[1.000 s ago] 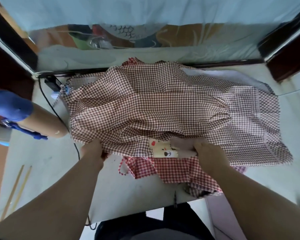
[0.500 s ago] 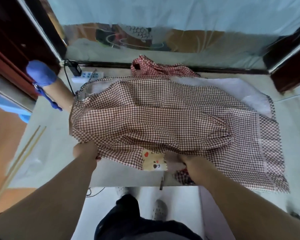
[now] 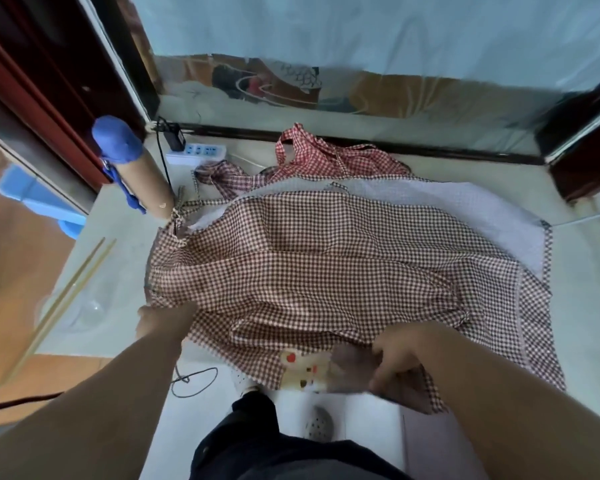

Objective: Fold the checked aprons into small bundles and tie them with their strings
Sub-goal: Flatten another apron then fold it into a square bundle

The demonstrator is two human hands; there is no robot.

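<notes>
Here, beyond both hands, a pale table [image 3: 589, 306] below a pale blue pane [image 3: 361, 36] bears the brown checked apron [image 3: 326, 265] spread flat, its near hem gripped by the left hand [image 3: 163, 320] and pinched by the blurred right hand [image 3: 406, 355], a red checked apron [image 3: 326, 157] bunched farther off, a power strip [image 3: 196, 152] far-left.

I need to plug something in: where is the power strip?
Head view, far left: the power strip lies between the blue-capped roll and the red checked apron.
</notes>
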